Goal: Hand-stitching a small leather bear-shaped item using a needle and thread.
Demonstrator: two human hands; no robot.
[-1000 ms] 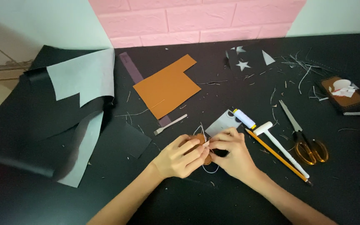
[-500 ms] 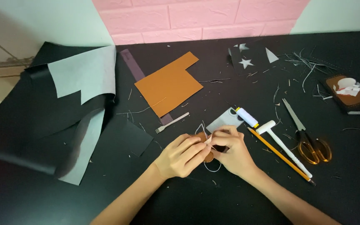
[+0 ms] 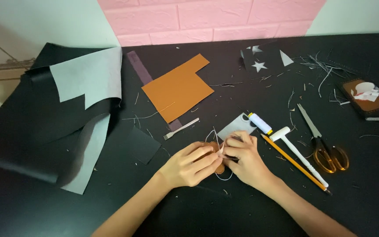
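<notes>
We see both hands meeting at mid-desk [image 3: 44, 210] over a small brown leather piece [image 3: 219, 168], white thread [image 3: 224, 177] looping below it. Stitching appears under way; how much is sewn we cannot tell. The left hand [image 3: 189, 164] has its grip clamped on the piece, fingers curled over it; the right hand [image 3: 242, 158] pinches together at its edge, wrist resting low.

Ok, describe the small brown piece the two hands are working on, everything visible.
The small brown leather-like piece is mostly hidden between the left hand and the right hand, which pinch it just above the black tabletop. Only rounded tan edges show. A thin white thread loops below it and more strands rise above. Its full shape cannot be told.
</notes>
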